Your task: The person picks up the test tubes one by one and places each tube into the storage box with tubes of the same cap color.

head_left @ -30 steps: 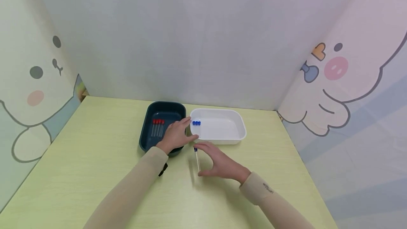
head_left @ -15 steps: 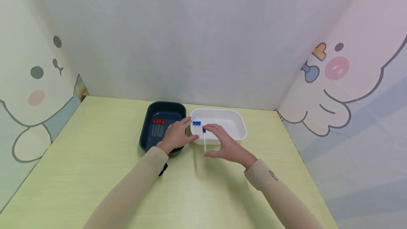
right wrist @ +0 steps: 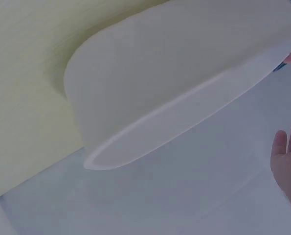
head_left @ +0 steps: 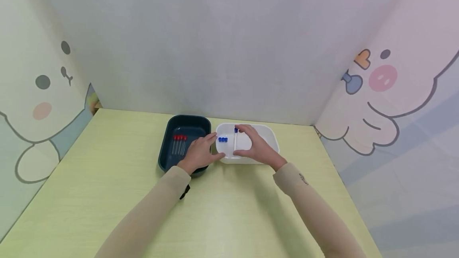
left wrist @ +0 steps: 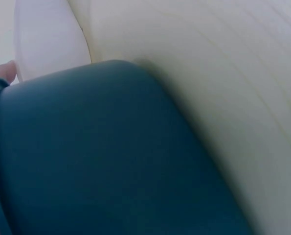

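My right hand (head_left: 256, 146) holds a clear test tube with a blue cap (head_left: 235, 140) lengthwise between thumb and fingers, over the left half of the white tray (head_left: 273, 146). In that tray, several blue-capped tubes (head_left: 222, 139) lie side by side near the left end, their bodies hard to make out. My left hand (head_left: 199, 152) lies across the right rim of the dark blue tray (head_left: 163, 146). Its fingers and thumb are spread towards the white tray's left edge; contact cannot be judged. Several red-capped tubes (head_left: 179, 144) lie in a row inside the dark tray.
Both trays stand side by side on a pale yellow-green table (head_left: 118, 162). A small black strap (head_left: 184, 191) shows beside the left sleeve. Behind the table rises a plain pale curtain (head_left: 215, 43), with cartoon-printed panels (head_left: 405, 63) at the sides.
My right hand has carried the blue-capped test tube from in front of the white tray, forward and slightly right, to above it. The left hand has stayed in place.
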A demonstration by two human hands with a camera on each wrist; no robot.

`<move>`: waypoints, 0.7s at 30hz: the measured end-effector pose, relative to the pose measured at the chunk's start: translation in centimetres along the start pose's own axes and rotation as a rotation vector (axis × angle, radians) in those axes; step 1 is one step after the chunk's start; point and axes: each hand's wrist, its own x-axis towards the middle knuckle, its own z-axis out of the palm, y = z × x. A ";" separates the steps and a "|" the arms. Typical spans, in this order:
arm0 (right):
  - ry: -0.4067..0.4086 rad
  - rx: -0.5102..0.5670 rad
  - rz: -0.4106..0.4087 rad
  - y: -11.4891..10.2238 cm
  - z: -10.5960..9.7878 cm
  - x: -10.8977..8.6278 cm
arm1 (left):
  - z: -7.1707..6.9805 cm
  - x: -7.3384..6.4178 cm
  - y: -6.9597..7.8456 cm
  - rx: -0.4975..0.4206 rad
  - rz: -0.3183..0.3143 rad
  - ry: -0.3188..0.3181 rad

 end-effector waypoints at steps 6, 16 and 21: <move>-0.006 0.037 0.077 1.3 0.0 1.6 | 0.0 0.0 0.1 0.005 -0.004 -0.005; -0.042 0.045 0.138 3.0 1.2 2.8 | -0.1 -0.1 0.3 0.007 -0.006 -0.014; -0.077 0.056 0.176 4.1 1.9 3.3 | -0.2 -0.1 0.2 0.007 -0.003 -0.004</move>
